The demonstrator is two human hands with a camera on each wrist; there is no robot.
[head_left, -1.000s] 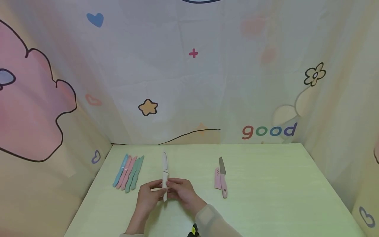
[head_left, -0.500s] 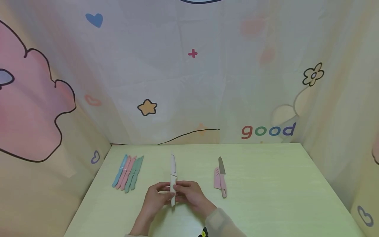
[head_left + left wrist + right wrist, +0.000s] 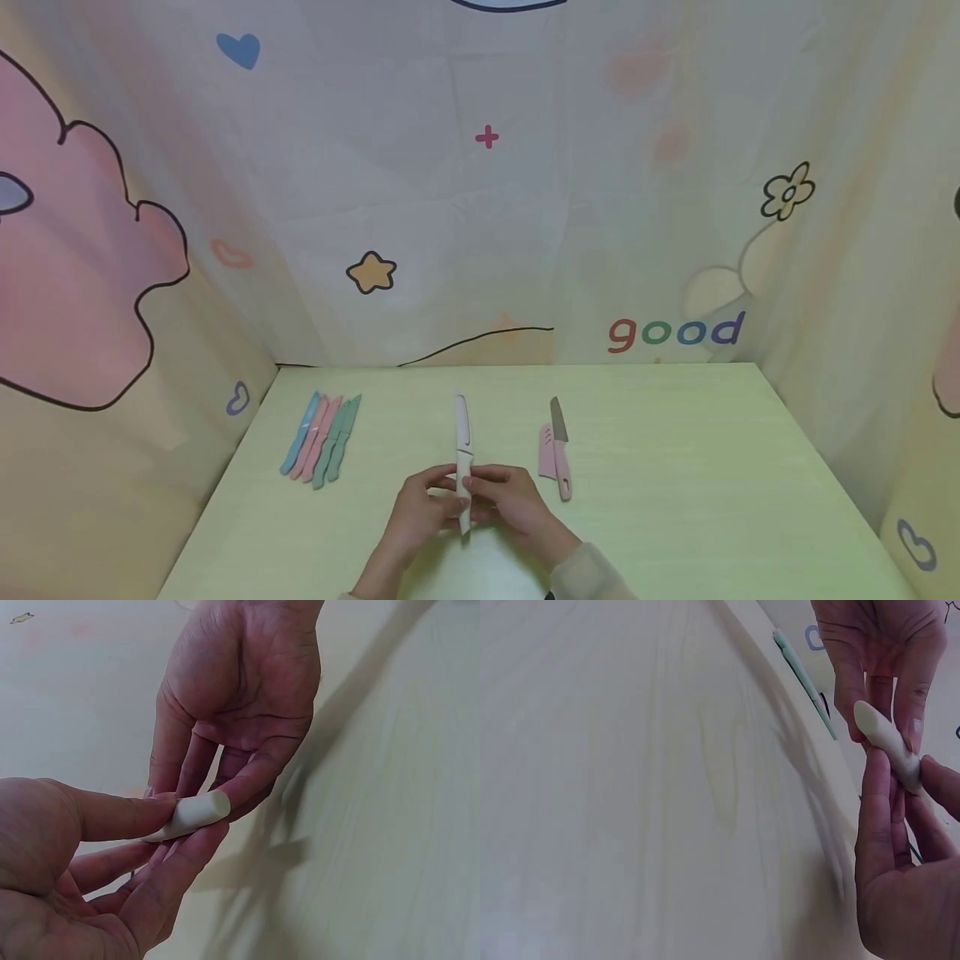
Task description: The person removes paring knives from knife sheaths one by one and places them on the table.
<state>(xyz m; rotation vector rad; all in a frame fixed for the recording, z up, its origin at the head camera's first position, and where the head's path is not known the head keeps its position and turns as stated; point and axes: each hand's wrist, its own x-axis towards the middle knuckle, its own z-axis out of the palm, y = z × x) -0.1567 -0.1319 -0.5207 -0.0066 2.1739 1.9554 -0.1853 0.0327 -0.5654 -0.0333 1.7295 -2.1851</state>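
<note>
A white knife (image 3: 464, 467) is held above the table, its blade end pointing away and looking covered by a white sheath. My left hand (image 3: 422, 507) pinches the handle from the left, with the thumb near its butt. From the other side my right hand (image 3: 517, 502) pinches the same handle a little higher up. The left wrist view shows the rounded butt of the handle (image 3: 199, 812) between thumb and fingers. Both hands also meet on the handle (image 3: 889, 741) in the right wrist view; the blade end is hidden in both wrist views.
Right of the hands lies a pink knife (image 3: 562, 467) with a bare grey blade, beside a pink sheath (image 3: 547, 457). A row at the left holds a blue knife (image 3: 298, 437), pink knives (image 3: 318, 442) and green knives (image 3: 339, 446). A printed curtain (image 3: 420, 192) encloses the table (image 3: 675, 467).
Both hands have moved to the right and slightly nearer with the white knife between them. The other knives have stayed in place; the head view has shifted slightly.
</note>
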